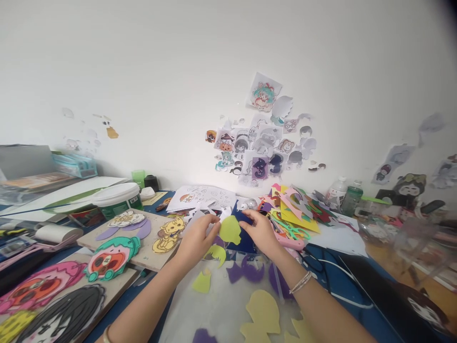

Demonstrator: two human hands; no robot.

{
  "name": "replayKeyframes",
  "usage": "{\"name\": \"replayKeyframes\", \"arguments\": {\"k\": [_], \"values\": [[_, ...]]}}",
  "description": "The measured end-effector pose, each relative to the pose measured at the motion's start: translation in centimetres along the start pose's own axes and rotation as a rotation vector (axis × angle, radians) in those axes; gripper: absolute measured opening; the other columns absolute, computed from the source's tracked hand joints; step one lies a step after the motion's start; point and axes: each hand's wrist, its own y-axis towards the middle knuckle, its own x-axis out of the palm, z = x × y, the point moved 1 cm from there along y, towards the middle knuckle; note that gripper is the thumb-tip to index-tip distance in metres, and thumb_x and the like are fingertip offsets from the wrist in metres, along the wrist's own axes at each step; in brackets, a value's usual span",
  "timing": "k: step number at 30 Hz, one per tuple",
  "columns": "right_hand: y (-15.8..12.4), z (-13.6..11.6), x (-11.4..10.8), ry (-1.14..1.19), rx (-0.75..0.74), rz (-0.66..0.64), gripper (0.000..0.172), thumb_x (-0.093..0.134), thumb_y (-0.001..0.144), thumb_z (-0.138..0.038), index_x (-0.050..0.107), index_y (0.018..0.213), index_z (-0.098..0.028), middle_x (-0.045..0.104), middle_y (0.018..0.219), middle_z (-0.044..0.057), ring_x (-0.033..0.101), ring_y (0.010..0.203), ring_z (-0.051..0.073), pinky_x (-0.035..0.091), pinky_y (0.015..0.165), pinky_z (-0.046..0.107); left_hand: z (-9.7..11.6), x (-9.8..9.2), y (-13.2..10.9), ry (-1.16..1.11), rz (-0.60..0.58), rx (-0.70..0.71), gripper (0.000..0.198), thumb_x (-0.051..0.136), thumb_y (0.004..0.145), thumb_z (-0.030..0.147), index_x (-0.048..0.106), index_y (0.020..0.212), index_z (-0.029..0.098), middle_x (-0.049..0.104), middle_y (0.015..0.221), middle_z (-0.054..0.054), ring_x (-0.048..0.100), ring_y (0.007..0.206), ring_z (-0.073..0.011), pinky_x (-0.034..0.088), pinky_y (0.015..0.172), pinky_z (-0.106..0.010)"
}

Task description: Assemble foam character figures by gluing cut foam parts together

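A yellow-green paper cutout with a notched lower edge is held upright between my two hands. My left hand pinches its left edge between thumb and fingertips. On the other side, my right hand is closed, thumb and fingers meeting at the cutout's right edge. Right behind is a dark blue sheet, partly covered by the right fingers. Below the hands, a yellow-green crescent scrap, a smaller yellow-green piece, purple pieces and a pale yellow cutout lie on a translucent mat.
Painted character cutouts lie on boards at left, near a white tub. Coloured paper scraps and green-handled scissors are heaped at back right. Bottles stand beyond. A white cable crosses the right side.
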Motion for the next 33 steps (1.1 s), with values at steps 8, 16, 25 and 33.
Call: {"name": "replayKeyframes", "arguments": {"k": [8,16,25,33], "values": [[0.1,0.1,-0.2,0.003,-0.042,-0.003,0.027,0.057,0.070,-0.021,0.068,0.094,-0.024,0.069,0.097,0.003,0.061,0.095,0.023,0.044,0.086,0.038,-0.1,0.6,-0.1,0.128,-0.007,0.063,0.033,0.032,0.086,0.043,0.057,0.088,0.022,0.063,0.090,-0.007,0.056,0.086,-0.0248,0.043,0.073,-0.034],[0.3,0.2,-0.2,0.013,-0.019,-0.024,0.032,0.063,0.065,-0.022,0.066,0.097,-0.021,0.069,0.099,0.006,0.061,0.097,0.024,0.046,0.086,0.038,-0.5,1.4,-0.1,0.131,-0.026,0.120,0.032,0.030,0.088,0.037,0.058,0.084,0.021,0.062,0.093,-0.008,0.055,0.089,-0.0244,0.041,0.075,-0.034],[0.2,-0.2,-0.6,0.025,-0.039,-0.009,0.029,0.053,0.072,-0.019,0.068,0.096,-0.024,0.068,0.102,0.003,0.059,0.101,0.023,0.040,0.092,0.038,-0.6,1.6,-0.1,0.108,-0.045,0.107,0.032,0.029,0.089,0.036,0.056,0.080,0.021,0.061,0.089,-0.007,0.055,0.084,-0.0232,0.042,0.072,-0.033],[0.7,0.9,-0.9,0.143,0.020,0.036,0.032,0.049,0.078,-0.037,0.064,0.099,-0.018,0.067,0.099,0.006,0.057,0.098,0.023,0.042,0.086,0.035,-0.6,1.8,-0.2,0.116,-0.056,0.116,0.034,0.028,0.090,0.037,0.057,0.083,0.021,0.061,0.092,-0.007,0.056,0.086,-0.0219,0.044,0.071,-0.032]]}}
